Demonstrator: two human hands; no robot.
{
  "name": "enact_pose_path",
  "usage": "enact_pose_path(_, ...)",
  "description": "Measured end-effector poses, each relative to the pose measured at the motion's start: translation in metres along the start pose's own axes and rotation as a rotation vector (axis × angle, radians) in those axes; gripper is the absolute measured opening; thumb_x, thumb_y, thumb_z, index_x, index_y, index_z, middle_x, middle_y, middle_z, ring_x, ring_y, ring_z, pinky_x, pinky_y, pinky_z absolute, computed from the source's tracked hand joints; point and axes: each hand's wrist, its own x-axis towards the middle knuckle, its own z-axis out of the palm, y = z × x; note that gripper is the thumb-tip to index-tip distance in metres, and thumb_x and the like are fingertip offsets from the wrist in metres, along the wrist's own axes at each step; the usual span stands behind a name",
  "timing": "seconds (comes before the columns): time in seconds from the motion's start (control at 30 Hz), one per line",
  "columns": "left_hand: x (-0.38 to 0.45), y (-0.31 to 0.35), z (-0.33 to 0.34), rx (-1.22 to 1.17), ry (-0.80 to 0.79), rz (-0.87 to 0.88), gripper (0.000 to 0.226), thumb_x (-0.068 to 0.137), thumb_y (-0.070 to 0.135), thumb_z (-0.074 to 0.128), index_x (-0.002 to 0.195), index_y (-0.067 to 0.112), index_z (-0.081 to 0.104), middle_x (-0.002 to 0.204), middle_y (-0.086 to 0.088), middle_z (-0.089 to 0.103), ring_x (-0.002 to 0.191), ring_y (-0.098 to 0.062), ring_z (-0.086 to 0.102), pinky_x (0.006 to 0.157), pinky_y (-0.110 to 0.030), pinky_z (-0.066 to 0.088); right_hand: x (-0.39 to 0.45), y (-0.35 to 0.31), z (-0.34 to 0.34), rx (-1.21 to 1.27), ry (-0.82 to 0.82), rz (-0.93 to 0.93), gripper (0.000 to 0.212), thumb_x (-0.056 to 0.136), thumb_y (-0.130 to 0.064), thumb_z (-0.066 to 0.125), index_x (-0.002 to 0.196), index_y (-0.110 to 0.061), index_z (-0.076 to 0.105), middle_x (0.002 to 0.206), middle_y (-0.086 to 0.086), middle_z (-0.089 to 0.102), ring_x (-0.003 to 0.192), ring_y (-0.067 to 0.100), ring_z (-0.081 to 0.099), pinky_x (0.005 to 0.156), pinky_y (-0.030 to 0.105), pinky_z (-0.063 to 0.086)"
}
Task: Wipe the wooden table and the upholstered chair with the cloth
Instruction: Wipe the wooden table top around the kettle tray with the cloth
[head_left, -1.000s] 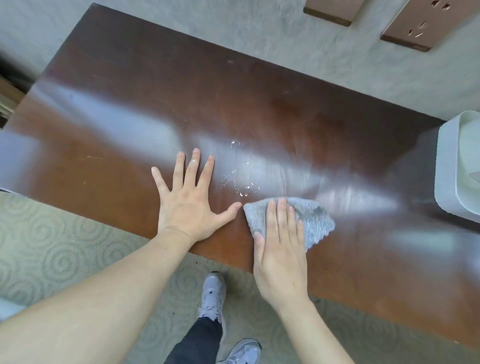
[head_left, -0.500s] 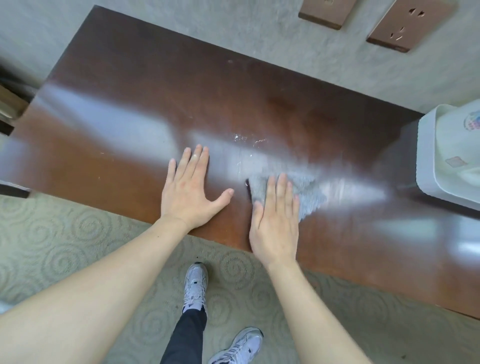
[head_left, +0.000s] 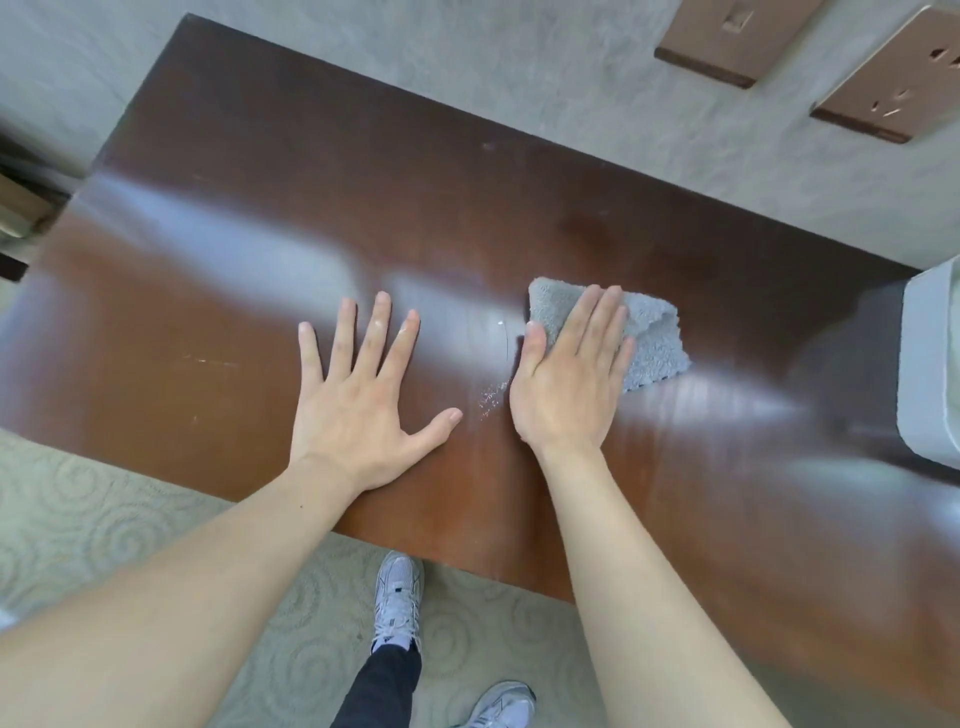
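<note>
A dark, glossy wooden table (head_left: 249, 218) fills most of the view. My right hand (head_left: 569, 376) lies flat on a grey cloth (head_left: 657, 345) and presses it onto the table near the middle; the cloth sticks out beyond my fingers and to the right. My left hand (head_left: 363, 405) rests flat on the wood to the left of it, fingers spread, holding nothing. A small patch of white specks (head_left: 491, 397) lies on the wood between the two hands. No upholstered chair is in view.
A white box-like object (head_left: 930, 364) sits at the table's right end. Two brown wall plates (head_left: 727, 41) are on the wall behind. Patterned carpet (head_left: 93, 525) and my two sneakers (head_left: 397, 597) show below the table's near edge.
My right hand has pushed the cloth away from me across the wet spots, which are mostly gone. My left hand has stayed flat in about the same place.
</note>
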Motion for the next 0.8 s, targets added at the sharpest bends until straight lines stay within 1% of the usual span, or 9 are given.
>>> enact_pose_path(0.1, 0.0, -0.001, 0.001, 0.009, 0.002, 0.009, 0.1, 0.083, 0.088, 0.018, 0.161, 0.024, 0.014, 0.169, -0.007, 0.011, 0.155, -0.036, 0.002, 0.119, -0.066, 0.006, 0.054, -0.008, -0.005, -0.017, 0.01, -0.069, 0.069, 0.103, -0.046, 0.015, 0.157, -0.005, 0.002, 0.166, 0.014, 0.0, 0.153, 0.026, -0.001, 0.124, 0.045, 0.002)
enact_pose_path(0.17, 0.0, -0.002, 0.003, 0.004, 0.012, 0.012, 0.1, 0.084, 0.088, 0.019, 0.161, 0.024, 0.015, 0.168, -0.008, 0.012, 0.154, -0.036, 0.003, 0.119, -0.065, 0.007, 0.083, -0.016, -0.007, -0.037, 0.017, -0.103, 0.068, 0.104, -0.045, 0.016, 0.157, -0.004, 0.002, 0.166, 0.015, 0.0, 0.153, 0.026, -0.001, 0.124, 0.045, 0.003)
enact_pose_path(0.3, -0.001, -0.002, 0.002, 0.003, 0.007, 0.016, 0.1, 0.083, 0.088, 0.019, 0.16, 0.024, 0.015, 0.168, -0.008, 0.014, 0.154, -0.036, 0.004, 0.119, -0.065, 0.007, 0.096, -0.02, -0.01, -0.055, -0.013, -0.177, 0.065, 0.105, -0.041, 0.019, 0.157, -0.003, 0.004, 0.166, 0.015, 0.002, 0.153, 0.028, 0.0, 0.124, 0.044, 0.002)
enact_pose_path(0.37, -0.001, -0.001, 0.0, 0.002, 0.002, 0.016, 0.1, 0.084, 0.088, 0.019, 0.16, 0.024, 0.015, 0.168, -0.007, 0.013, 0.155, -0.035, 0.003, 0.119, -0.065, 0.007, 0.076, -0.013, -0.01, -0.034, -0.017, -0.242, 0.063, 0.105, -0.038, 0.022, 0.157, -0.004, 0.007, 0.166, 0.015, 0.005, 0.153, 0.029, 0.003, 0.124, 0.043, 0.003)
enact_pose_path(0.43, 0.0, 0.0, -0.001, 0.004, -0.006, 0.015, 0.099, 0.084, 0.087, 0.019, 0.161, 0.025, 0.014, 0.169, -0.007, 0.011, 0.155, -0.035, 0.002, 0.12, -0.065, 0.007, 0.035, -0.005, -0.01, 0.004, -0.02, -0.279, 0.062, 0.105, -0.037, 0.023, 0.157, -0.006, 0.009, 0.166, 0.013, 0.007, 0.153, 0.027, 0.004, 0.125, 0.043, 0.004)
enact_pose_path(0.57, 0.0, 0.0, -0.002, -0.002, -0.02, 0.02, 0.098, 0.085, 0.086, 0.019, 0.161, 0.023, 0.015, 0.169, -0.008, 0.011, 0.155, -0.035, 0.002, 0.119, -0.065, 0.008, -0.086, 0.011, -0.004, 0.078, -0.036, -0.276, 0.064, 0.104, -0.039, 0.021, 0.157, -0.006, 0.006, 0.166, 0.011, 0.004, 0.154, 0.022, 0.002, 0.124, 0.043, 0.009)
enact_pose_path(0.63, -0.001, 0.0, -0.002, -0.01, -0.023, 0.023, 0.098, 0.085, 0.085, 0.019, 0.16, 0.022, 0.017, 0.168, -0.009, 0.012, 0.155, -0.036, 0.004, 0.119, -0.065, 0.009, -0.137, 0.016, 0.003, 0.09, -0.073, -0.269, 0.065, 0.104, -0.041, 0.018, 0.157, -0.005, 0.006, 0.166, 0.012, 0.003, 0.154, 0.024, 0.003, 0.122, 0.044, 0.011)
enact_pose_path(0.7, -0.001, 0.0, -0.002, -0.012, -0.03, 0.027, 0.098, 0.085, 0.084, 0.02, 0.16, 0.021, 0.018, 0.168, -0.009, 0.013, 0.154, -0.037, 0.004, 0.119, -0.066, 0.009, -0.15, 0.016, 0.007, 0.075, -0.091, -0.243, 0.066, 0.104, -0.042, 0.017, 0.157, -0.004, 0.007, 0.166, 0.013, 0.003, 0.154, 0.026, 0.005, 0.121, 0.045, 0.013)
enact_pose_path(0.8, 0.0, -0.001, -0.001, -0.013, -0.035, 0.032, 0.098, 0.085, 0.084, 0.023, 0.16, 0.021, 0.018, 0.168, -0.009, 0.012, 0.154, -0.037, 0.005, 0.119, -0.066, 0.01, -0.106, 0.002, 0.004, 0.042, -0.076, -0.18, 0.068, 0.103, -0.043, 0.019, 0.156, -0.002, 0.005, 0.165, 0.016, 0.002, 0.154, 0.026, 0.002, 0.123, 0.046, 0.012)
